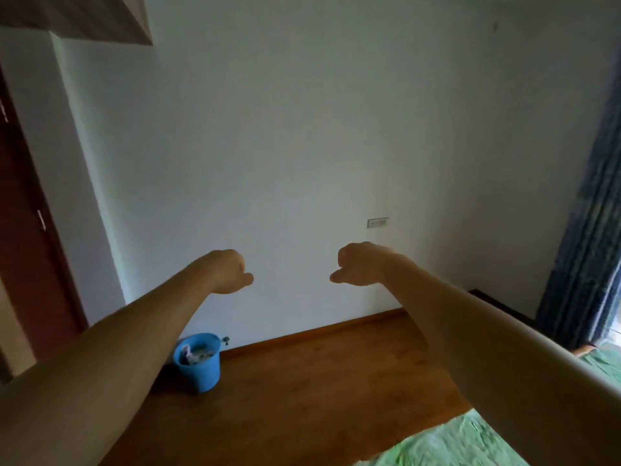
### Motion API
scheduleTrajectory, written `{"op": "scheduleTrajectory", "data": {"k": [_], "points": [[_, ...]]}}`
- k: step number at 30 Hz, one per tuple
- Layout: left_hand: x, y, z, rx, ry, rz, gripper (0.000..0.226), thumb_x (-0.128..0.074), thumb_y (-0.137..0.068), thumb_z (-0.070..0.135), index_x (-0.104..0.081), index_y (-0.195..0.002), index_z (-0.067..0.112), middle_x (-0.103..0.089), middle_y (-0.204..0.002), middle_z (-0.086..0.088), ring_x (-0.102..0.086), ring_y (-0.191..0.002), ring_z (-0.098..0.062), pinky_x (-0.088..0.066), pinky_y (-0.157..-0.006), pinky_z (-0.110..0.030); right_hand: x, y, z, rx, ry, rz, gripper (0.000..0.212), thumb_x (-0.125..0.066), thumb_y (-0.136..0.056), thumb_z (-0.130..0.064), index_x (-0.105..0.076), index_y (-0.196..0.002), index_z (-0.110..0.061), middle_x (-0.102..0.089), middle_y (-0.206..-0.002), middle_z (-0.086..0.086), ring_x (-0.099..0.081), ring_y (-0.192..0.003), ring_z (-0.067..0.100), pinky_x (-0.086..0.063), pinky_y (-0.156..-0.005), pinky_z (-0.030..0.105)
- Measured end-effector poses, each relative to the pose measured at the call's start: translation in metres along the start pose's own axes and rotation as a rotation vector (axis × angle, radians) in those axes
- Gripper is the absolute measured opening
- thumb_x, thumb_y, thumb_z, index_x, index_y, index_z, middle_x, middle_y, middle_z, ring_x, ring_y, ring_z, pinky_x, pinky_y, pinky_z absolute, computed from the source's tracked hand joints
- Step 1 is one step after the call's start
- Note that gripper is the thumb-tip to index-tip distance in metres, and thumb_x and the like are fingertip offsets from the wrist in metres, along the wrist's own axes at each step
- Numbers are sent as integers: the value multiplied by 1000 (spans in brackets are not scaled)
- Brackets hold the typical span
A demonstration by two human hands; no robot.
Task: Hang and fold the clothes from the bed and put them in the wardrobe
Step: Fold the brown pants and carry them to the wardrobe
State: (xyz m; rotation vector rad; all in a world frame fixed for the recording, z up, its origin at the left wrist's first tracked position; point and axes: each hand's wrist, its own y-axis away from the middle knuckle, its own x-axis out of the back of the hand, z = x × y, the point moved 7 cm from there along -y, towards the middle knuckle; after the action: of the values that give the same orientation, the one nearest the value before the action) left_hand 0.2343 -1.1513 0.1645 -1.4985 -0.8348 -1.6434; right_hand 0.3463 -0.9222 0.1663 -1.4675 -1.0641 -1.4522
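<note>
A: Hands. What are they doing?

B: Both arms are reaching straight out, forearms bare. The left hand [230,270] is curling into a loose fist, knuckles up, thumb poking toward the right. The right hand [359,264] is doing the same, thumb pointing back at the left. Neither is gripping anything. The two are hanging level and apart, with white wall [302,129] showing in the gap between them.

A: Task items?

B: Only the bed [447,445] is showing, its green cover lying below the right forearm and running under it. Whether clothes are lying on it, cannot tell.

A: Around the hands?

B: A blue bucket [198,363] is sitting on the wooden floor [319,381] below the left wrist, at the foot of the wall. It is holding pale scraps, too blurred to name. A wall socket [377,223] is sitting just above the right hand. A blue curtain [584,230] is hanging well out to the right of the right arm. A dark brown door [30,247] is standing well off to the left of the left arm. A pale wooden panel [84,18] is jutting in high above it.
</note>
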Motion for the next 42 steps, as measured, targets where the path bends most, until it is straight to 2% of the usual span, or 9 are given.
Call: {"op": "scheduleTrajectory", "data": {"k": [5, 11, 19, 24, 29, 32, 35, 39, 42], "points": [[-14, -104, 17, -74, 0, -31, 38, -52, -97, 37, -63, -122, 11, -65, -119, -9, -60, -106, -26, -50, -94, -36, -7, -81, 21, -39, -11, 17, 55, -55, -94, -53, -56, -135, -16, -59, -136, 3, -56, -122, 26, -47, -102, 44], [-25, -232, 45, -152, -9, -18, 29, -53, -92, 37, -65, -105, 14, -68, -110, -6, -63, -100, -25, -49, -85, -32, -8, -188, 62, -90, -14, 52, 54, -57, -92, -53, -58, -133, -18, -59, -136, 3, -55, -124, 25, -47, -100, 42], [-11, -375, 63, -210, 7, 0, 35, -54, -90, 40, -67, -111, 16, -68, -113, -5, -64, -103, -24, -51, -90, -37, 5, -299, 111, -176, -17, 52, 53, -58, -92, -53, -58, -133, -17, -59, -135, 4, -55, -123, 26, -47, -100, 44], [-14, -453, 95, -312, 16, 0, 24, -54, -89, 39, -63, -99, 19, -65, -106, -3, -62, -95, -23, -51, -87, -37, 7, -340, 147, -268, -18, 53, 54, -57, -93, -54, -56, -136, -20, -57, -138, 3, -52, -126, 25, -45, -100, 43], [-36, -540, 125, -443, -13, -37, 33, -53, -90, 42, -66, -110, 19, -65, -111, -1, -62, -102, -22, -49, -88, -36, -2, -388, 180, -406, -9, 52, 55, -57, -92, -57, -57, -135, -22, -57, -137, 1, -51, -127, 25, -45, -101, 42], [-50, -596, 140, -537, -18, -32, 31, -53, -89, 42, -65, -107, 20, -60, -105, 1, -59, -96, -21, -48, -87, -35, -10, -422, 198, -506, -9, 55, 55, -58, -92, -57, -58, -134, -21, -58, -136, 1, -52, -126, 25, -46, -104, 44], [-61, -649, 153, -621, -5, -44, 38, -53, -89, 42, -65, -118, 20, -59, -102, 2, -57, -93, -20, -50, -89, -37, -18, -463, 208, -589, -26, 34, 53, -58, -92, -56, -61, -130, -19, -60, -133, 2, -54, -123, 25, -47, -102, 42], [-71, -709, 164, -708, 14, -76, 40, -54, -90, 44, -63, -124, 23, -65, -120, -1, -60, -102, -20, -47, -84, -33, -18, -513, 217, -673, -48, 25, 51, -58, -90, -58, -62, -127, -22, -62, -129, 0, -57, -119, 24, -49, -99, 43], [-78, -744, 177, -776, -13, -99, 41, -54, -90, 44, -64, -123, 21, -65, -115, 0, -58, -97, -18, -45, -79, -31, -19, -536, 226, -703, -49, 18, 54, -55, -93, -57, -57, -135, -21, -59, -135, 2, -55, -124, 26, -47, -103, 42]]}}
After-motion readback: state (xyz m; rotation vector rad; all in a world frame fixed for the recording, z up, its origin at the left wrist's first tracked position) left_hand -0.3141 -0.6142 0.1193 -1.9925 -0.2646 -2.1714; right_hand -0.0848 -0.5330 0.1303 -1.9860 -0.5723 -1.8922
